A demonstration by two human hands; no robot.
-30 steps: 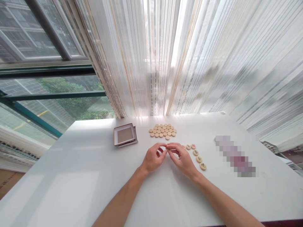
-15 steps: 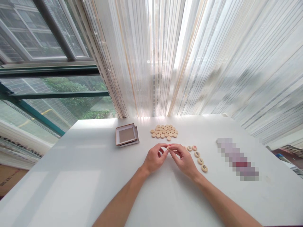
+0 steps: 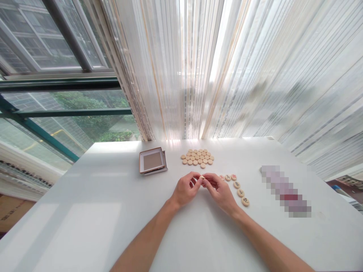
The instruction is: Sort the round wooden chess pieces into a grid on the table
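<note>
Between the fingertips of both hands is a round wooden Chinese chess piece (image 3: 202,177). My left hand (image 3: 185,189) pinches it from the left, and my right hand (image 3: 217,189) grips it from the right. Just beyond the hands lies a cluster of blank-faced chess pieces (image 3: 197,157). Beside my right hand, lettered pieces form a bent line: a red-marked piece (image 3: 233,177) at the corner, and black-marked ones such as the nearest piece (image 3: 245,201) running toward me. Another red-marked piece (image 3: 222,177) is partly hidden by my right hand.
A shallow open box (image 3: 152,160) rests on the white table (image 3: 85,211), left of the cluster. To the right lies a long pixelated item (image 3: 286,190). A striped curtain (image 3: 181,75) hangs behind the table, with a window (image 3: 70,113) at the left.
The piece has been turned slightly between the fingertips. Both hands stay at nearly the same spot, and more of the red-marked piece beside my right hand shows.
</note>
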